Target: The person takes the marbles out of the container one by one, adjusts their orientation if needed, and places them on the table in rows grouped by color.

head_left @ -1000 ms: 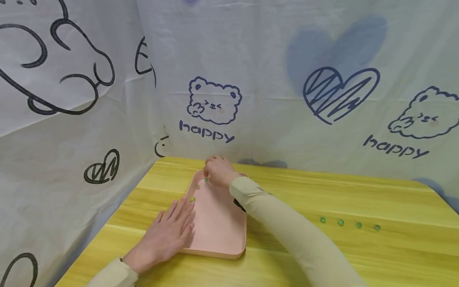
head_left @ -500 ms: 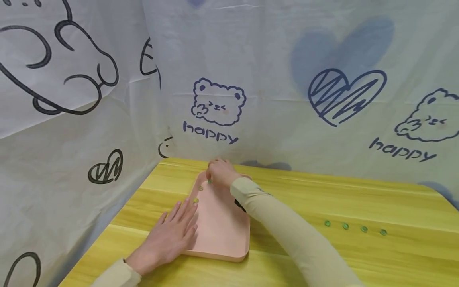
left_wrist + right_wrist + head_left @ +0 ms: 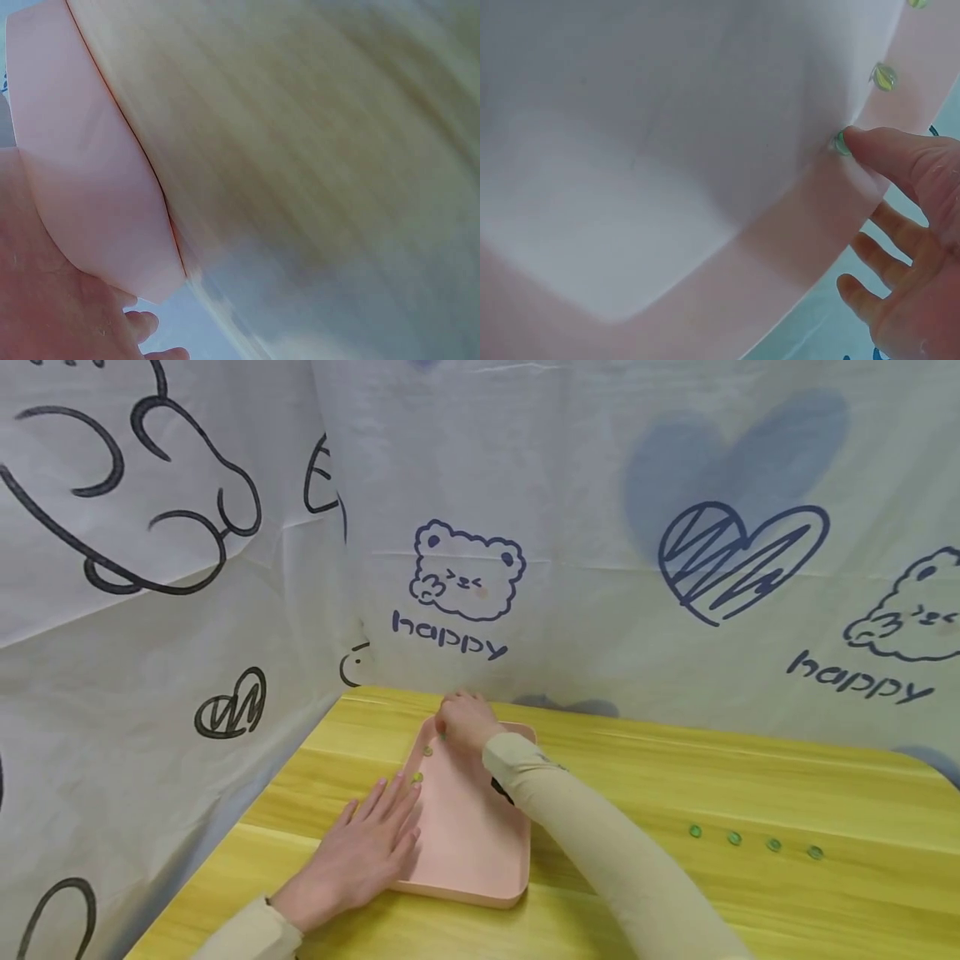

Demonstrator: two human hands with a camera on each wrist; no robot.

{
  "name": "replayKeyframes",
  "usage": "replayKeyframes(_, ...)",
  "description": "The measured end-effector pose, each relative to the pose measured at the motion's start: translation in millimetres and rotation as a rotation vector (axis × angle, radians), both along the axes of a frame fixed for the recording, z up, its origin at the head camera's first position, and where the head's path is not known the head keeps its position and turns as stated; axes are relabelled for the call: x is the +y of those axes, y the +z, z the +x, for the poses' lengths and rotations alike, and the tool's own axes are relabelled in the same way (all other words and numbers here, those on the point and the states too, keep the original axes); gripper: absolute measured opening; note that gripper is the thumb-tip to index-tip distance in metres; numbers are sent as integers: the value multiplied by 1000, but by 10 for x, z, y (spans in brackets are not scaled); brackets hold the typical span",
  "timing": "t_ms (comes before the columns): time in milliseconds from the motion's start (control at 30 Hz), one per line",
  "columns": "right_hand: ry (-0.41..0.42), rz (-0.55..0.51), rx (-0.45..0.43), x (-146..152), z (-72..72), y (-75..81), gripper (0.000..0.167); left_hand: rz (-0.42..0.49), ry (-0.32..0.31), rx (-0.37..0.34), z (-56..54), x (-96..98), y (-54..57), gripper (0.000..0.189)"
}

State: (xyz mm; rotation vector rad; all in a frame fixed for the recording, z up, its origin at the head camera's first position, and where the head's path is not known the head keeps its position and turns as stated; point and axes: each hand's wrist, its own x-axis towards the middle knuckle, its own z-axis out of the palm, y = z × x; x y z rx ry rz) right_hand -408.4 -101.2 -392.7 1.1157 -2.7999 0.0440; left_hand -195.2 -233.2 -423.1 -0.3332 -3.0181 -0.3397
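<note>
A pink tray [image 3: 472, 835] lies on the table. At its far left corner is my right hand [image 3: 467, 720], bent over the rim. In the right wrist view the thumb of this hand [image 3: 937, 195] pinches a green glass marble [image 3: 841, 144] in the corner; the index finger is hidden, and other fingers hang outside the wall. Two more glass marbles [image 3: 427, 751] [image 3: 417, 777] sit along the tray's left wall. My left hand [image 3: 360, 852] rests flat with straight fingers over the tray's left side. In the left wrist view it touches the tray wall [image 3: 90, 150].
Several green glass marbles [image 3: 734, 838] stand in a row on the yellow wood-grain table [image 3: 637, 760], right of the tray. White cloth [image 3: 585, 635] with printed drawings hangs behind and at the left. My right sleeve [image 3: 600, 852] crosses over the tray's right edge.
The head view has shifted slightly, so everything sits a little further right. My right hand stays at the far left corner and now covers more of the marble there. The left hand keeps its place.
</note>
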Motion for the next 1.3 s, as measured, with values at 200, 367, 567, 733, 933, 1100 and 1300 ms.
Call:
replayKeyframes(200,7,-28,4,1,-2,-47,14,-8,6,-19,-3,8,-2,56)
replayKeyframes(367,-2,-50,-10,2,-37,-80,14,-15,7,-16,-4,12,2,56)
replayKeyframes(567,-24,-46,-25,12,-36,-60,15,-25,5,-13,2,28,17,56)
replayKeyframes(733,-47,-49,-51,22,-37,-24,15,-30,7,-11,0,28,5,55)
replayKeyframes(933,-56,-72,-98,63,14,76,13,-21,14,-27,3,41,10,56)
replayKeyframes(1100,-8,-125,-92,172,118,214,9,-14,12,-31,10,46,22,57)
replayKeyframes(1300,45,-175,-62,351,194,300,10,-14,12,-19,13,49,14,57)
